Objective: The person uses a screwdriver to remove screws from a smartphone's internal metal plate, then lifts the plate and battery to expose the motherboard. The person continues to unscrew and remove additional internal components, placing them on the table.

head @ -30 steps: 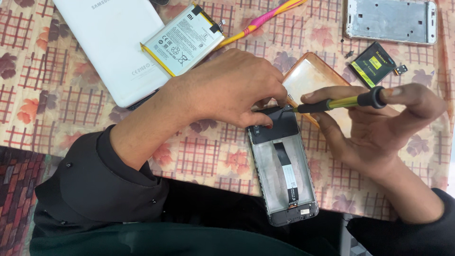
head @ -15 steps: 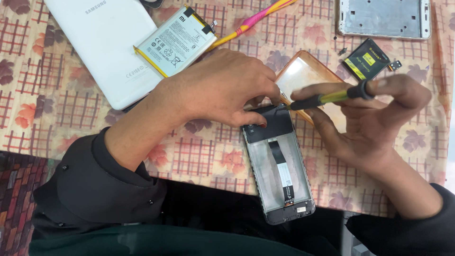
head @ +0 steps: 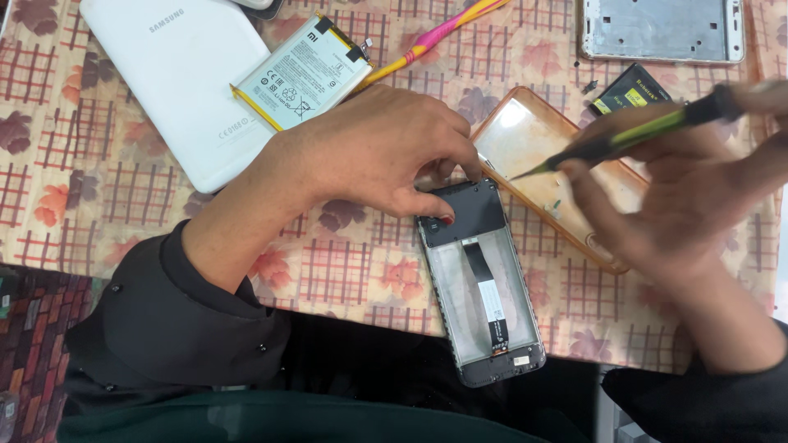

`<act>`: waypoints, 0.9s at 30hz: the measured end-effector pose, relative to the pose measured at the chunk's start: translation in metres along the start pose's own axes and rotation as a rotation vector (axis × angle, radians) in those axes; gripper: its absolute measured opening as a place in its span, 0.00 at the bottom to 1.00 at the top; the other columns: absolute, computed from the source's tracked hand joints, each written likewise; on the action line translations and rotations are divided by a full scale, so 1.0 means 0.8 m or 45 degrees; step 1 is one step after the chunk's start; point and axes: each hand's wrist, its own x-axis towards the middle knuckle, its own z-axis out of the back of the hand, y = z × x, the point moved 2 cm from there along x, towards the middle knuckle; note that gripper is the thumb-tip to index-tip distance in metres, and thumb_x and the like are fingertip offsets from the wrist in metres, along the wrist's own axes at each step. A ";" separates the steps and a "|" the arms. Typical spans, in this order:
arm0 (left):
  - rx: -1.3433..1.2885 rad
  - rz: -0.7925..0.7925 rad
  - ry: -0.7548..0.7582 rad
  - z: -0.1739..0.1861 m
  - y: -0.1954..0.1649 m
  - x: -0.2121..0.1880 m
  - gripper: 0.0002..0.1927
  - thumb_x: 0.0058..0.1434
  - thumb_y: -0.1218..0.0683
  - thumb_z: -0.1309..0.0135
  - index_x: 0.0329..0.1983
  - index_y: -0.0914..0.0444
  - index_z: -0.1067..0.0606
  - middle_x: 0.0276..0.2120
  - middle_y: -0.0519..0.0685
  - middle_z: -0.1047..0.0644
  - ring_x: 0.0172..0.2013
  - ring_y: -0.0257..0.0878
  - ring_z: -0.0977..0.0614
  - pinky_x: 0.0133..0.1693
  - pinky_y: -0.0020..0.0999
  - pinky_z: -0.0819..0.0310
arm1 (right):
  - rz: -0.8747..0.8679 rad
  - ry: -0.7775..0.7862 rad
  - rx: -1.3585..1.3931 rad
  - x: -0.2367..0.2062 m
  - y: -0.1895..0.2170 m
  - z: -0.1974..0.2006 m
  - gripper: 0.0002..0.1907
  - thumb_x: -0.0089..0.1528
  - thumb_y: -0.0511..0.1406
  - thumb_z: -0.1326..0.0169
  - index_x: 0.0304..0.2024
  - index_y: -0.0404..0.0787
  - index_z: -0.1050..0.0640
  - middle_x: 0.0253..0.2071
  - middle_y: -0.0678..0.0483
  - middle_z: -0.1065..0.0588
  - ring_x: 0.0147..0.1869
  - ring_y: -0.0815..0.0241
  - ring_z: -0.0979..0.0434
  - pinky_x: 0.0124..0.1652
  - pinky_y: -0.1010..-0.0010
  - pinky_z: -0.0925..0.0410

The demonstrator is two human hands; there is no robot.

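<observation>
Head view looks down on a table with a checked flower cloth. At the far left lies a white tablet back, and a flat white battery rests on its right edge. Beside it lies a pink and yellow stick tool. The left hand comes next; its fingers are bent and press on the dark top end of the opened phone, the thumb on the left corner. The phone lies face down just below this hand, its lower end over the table edge, with a black flat cable along its middle. To the right lies a clear orange case, touching the phone's upper corner. The right hand is blurred but is closed around a green and black screwdriver, whose tip is above the case. A silver frame and a small black battery lie behind.
</observation>
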 end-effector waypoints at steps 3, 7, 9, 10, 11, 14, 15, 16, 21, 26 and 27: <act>-0.011 -0.033 -0.012 0.001 0.001 -0.001 0.27 0.45 0.42 0.28 0.48 0.55 0.17 0.28 0.43 0.20 0.33 0.39 0.18 0.37 0.39 0.25 | -0.032 0.052 -0.089 0.002 -0.007 0.014 0.52 0.65 0.17 0.43 0.73 0.46 0.64 0.51 0.32 0.27 0.53 0.44 0.16 0.53 0.65 0.16; -0.012 -0.087 -0.041 0.000 0.002 -0.001 0.33 0.40 0.41 0.26 0.51 0.54 0.18 0.29 0.43 0.21 0.33 0.39 0.19 0.38 0.39 0.25 | -0.147 0.104 -0.120 0.006 -0.007 0.020 0.48 0.68 0.16 0.45 0.72 0.43 0.63 0.53 0.32 0.27 0.55 0.45 0.17 0.56 0.64 0.18; -0.011 -0.081 -0.022 -0.001 0.003 -0.001 0.33 0.38 0.41 0.25 0.50 0.52 0.17 0.29 0.42 0.21 0.33 0.38 0.19 0.38 0.39 0.26 | -0.126 0.132 -0.125 0.012 -0.003 0.018 0.47 0.66 0.15 0.45 0.70 0.40 0.62 0.51 0.31 0.28 0.54 0.43 0.17 0.56 0.62 0.18; -0.014 -0.076 0.001 -0.001 0.004 0.000 0.31 0.39 0.41 0.26 0.49 0.51 0.17 0.29 0.41 0.21 0.33 0.38 0.19 0.37 0.39 0.26 | -0.101 0.153 -0.145 0.015 -0.001 0.017 0.45 0.64 0.15 0.45 0.68 0.38 0.61 0.50 0.30 0.28 0.54 0.41 0.18 0.55 0.60 0.18; -0.017 -0.073 0.028 -0.001 0.004 0.000 0.30 0.39 0.41 0.26 0.48 0.50 0.17 0.29 0.41 0.21 0.32 0.38 0.19 0.37 0.39 0.27 | -0.078 0.171 -0.164 0.017 0.001 0.015 0.44 0.62 0.14 0.45 0.66 0.36 0.59 0.49 0.29 0.28 0.53 0.39 0.18 0.55 0.58 0.19; -0.022 -0.094 0.000 -0.001 0.002 -0.001 0.29 0.39 0.41 0.26 0.47 0.49 0.16 0.30 0.41 0.22 0.32 0.37 0.20 0.37 0.38 0.27 | -0.090 0.164 -0.070 0.022 0.005 0.013 0.42 0.64 0.15 0.45 0.65 0.36 0.59 0.51 0.32 0.27 0.53 0.44 0.18 0.54 0.61 0.19; -0.009 -0.051 0.034 -0.001 0.002 0.000 0.29 0.39 0.41 0.26 0.48 0.48 0.16 0.29 0.41 0.22 0.32 0.37 0.20 0.37 0.38 0.27 | -0.094 0.162 -0.053 0.022 0.006 0.013 0.42 0.64 0.16 0.45 0.65 0.36 0.59 0.52 0.33 0.27 0.53 0.44 0.18 0.54 0.62 0.19; 0.005 -0.008 0.067 -0.002 0.003 0.001 0.29 0.39 0.41 0.26 0.48 0.48 0.17 0.29 0.41 0.22 0.32 0.37 0.20 0.37 0.38 0.27 | -0.095 0.161 -0.057 0.021 0.006 0.012 0.42 0.64 0.16 0.45 0.65 0.35 0.59 0.52 0.32 0.27 0.54 0.44 0.18 0.54 0.62 0.20; 0.014 -0.009 0.059 -0.001 0.002 -0.001 0.29 0.39 0.41 0.26 0.47 0.47 0.17 0.29 0.41 0.22 0.33 0.37 0.20 0.37 0.38 0.27 | -0.115 0.170 -0.106 0.016 0.004 0.011 0.40 0.61 0.15 0.44 0.63 0.31 0.55 0.50 0.30 0.28 0.54 0.41 0.19 0.54 0.59 0.20; 0.013 -0.020 0.038 -0.004 0.002 0.000 0.29 0.39 0.41 0.26 0.47 0.47 0.17 0.30 0.41 0.21 0.34 0.37 0.19 0.38 0.38 0.26 | -0.111 0.162 -0.068 0.014 0.002 0.011 0.39 0.62 0.16 0.43 0.64 0.28 0.54 0.53 0.32 0.28 0.57 0.42 0.19 0.55 0.61 0.20; 0.009 -0.022 0.036 -0.004 0.002 0.001 0.29 0.39 0.41 0.26 0.47 0.47 0.17 0.31 0.41 0.21 0.34 0.37 0.19 0.38 0.38 0.26 | -0.117 0.170 -0.093 0.014 0.002 0.010 0.39 0.61 0.16 0.43 0.63 0.28 0.53 0.52 0.31 0.28 0.56 0.40 0.19 0.55 0.59 0.20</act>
